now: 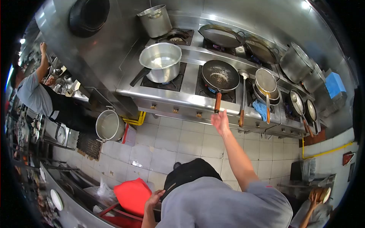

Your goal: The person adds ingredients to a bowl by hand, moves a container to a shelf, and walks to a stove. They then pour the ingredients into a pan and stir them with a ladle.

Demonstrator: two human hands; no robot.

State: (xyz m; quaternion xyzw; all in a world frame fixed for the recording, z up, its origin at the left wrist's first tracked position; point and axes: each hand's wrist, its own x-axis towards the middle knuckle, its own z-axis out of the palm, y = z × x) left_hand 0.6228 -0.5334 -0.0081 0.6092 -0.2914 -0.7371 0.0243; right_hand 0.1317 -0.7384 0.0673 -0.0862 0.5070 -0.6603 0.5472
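Note:
My right hand [219, 122] reaches to the stove's front edge, its fingers loosely extended and holding nothing. The fingertips are just below the wooden handle [218, 102] of a black frying pan [221, 76], close to the stove's front panel. Pale, grainy residue lies in the pan, which sits on a burner with blue flame under it. My left hand [154, 198] hangs low beside my hip at the black apron [192, 174], fingers slightly bent and nothing visible in them. A long-handled ladle [243, 87] lies just right of the pan.
On the stove [186, 97] stand a large aluminium pot [161, 62], a strainer [265, 80], a blue cloth [260, 110] and several pans. A deep pot [109, 125] stands to the left by a person [36, 91]. Behind me is a red container [133, 195]; another person [313, 212] is at lower right.

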